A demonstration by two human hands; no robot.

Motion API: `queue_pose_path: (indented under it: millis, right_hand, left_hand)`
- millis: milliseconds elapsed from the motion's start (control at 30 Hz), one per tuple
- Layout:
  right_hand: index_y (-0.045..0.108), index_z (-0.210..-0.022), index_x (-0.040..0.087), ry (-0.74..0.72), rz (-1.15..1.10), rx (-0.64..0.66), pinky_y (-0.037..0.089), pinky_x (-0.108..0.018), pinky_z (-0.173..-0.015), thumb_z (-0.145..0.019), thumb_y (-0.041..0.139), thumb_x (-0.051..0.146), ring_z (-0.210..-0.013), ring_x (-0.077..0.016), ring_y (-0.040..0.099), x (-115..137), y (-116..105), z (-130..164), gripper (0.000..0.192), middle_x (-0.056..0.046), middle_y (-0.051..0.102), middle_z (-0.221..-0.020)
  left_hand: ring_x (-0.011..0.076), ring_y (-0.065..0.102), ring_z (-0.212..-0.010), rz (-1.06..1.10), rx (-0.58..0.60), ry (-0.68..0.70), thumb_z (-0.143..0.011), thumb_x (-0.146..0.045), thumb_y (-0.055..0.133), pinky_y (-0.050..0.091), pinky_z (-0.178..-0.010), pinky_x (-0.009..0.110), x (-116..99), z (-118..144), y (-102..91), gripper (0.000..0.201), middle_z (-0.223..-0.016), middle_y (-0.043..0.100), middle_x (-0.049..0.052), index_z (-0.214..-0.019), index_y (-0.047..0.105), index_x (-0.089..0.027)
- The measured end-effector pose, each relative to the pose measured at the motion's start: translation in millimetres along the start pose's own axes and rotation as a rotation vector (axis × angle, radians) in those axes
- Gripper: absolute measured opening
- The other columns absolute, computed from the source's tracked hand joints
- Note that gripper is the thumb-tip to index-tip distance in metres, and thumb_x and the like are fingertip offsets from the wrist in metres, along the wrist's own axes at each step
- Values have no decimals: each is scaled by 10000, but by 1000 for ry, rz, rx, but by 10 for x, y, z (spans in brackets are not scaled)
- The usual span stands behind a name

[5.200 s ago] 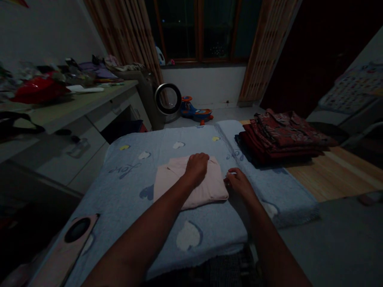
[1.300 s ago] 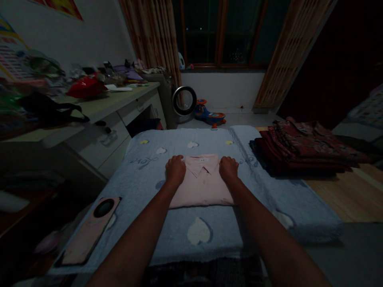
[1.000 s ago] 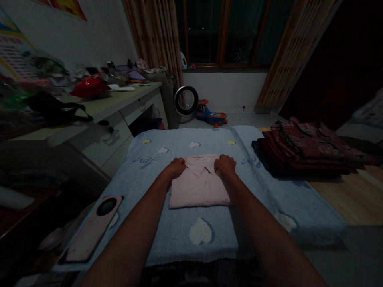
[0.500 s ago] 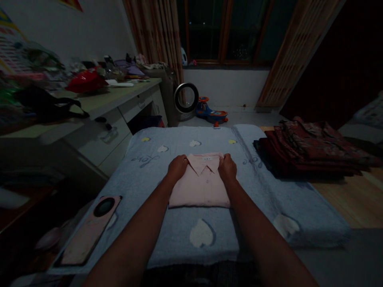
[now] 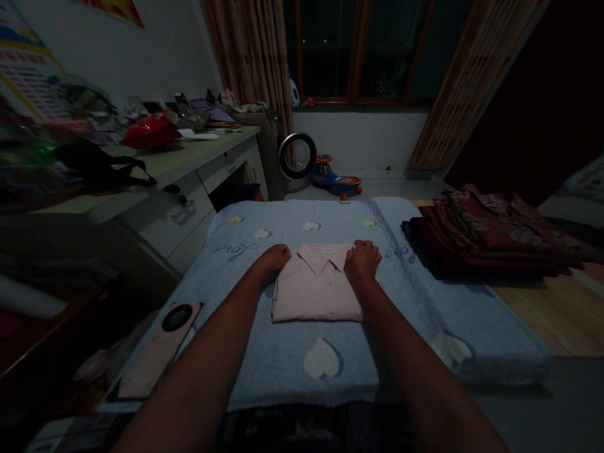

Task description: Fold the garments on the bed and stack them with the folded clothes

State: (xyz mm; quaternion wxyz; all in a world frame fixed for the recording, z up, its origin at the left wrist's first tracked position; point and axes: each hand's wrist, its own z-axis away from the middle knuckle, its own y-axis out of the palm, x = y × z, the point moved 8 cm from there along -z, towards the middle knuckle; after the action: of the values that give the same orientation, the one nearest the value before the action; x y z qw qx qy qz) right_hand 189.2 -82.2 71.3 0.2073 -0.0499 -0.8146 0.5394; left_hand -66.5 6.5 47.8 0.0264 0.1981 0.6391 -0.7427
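Observation:
A pale pink collared shirt lies folded into a flat rectangle, its collar at the far end and its buttoned front facing up. My left hand is closed at the far left corner of the shirt, fingers curled over the edge. At the far right corner, beside the collar, my right hand has its fingers bent and closed on the fabric. Both fingertips are partly hidden. Under the shirt is a light blue blanket with heart patterns.
A stack of dark red folded clothes sits at the right on a wooden surface. A pink phone-shaped object rests at the near left. Beyond it stands a cluttered desk. A blue ride-on toy is on the floor behind.
My left hand has shifted slightly left and outward along the shirt's edge. The fingers of my right hand have spread a little at the collar's right side. The view has turned slightly left.

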Motion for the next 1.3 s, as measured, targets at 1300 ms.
queue_pose_path:
  millis: [1300]
  right_hand:
    - [518,-1341,59,111,-182,209,433,-334,-980,-910,450,361,-1161,-262,594,-990,-66,386,530,-194,638,-1249]
  left_hand:
    - [211,684,-875,883,-188,-410,-817,-234,578,516,-730,292,567,925,262,519,-1086,680,150,-1317,483,-129]
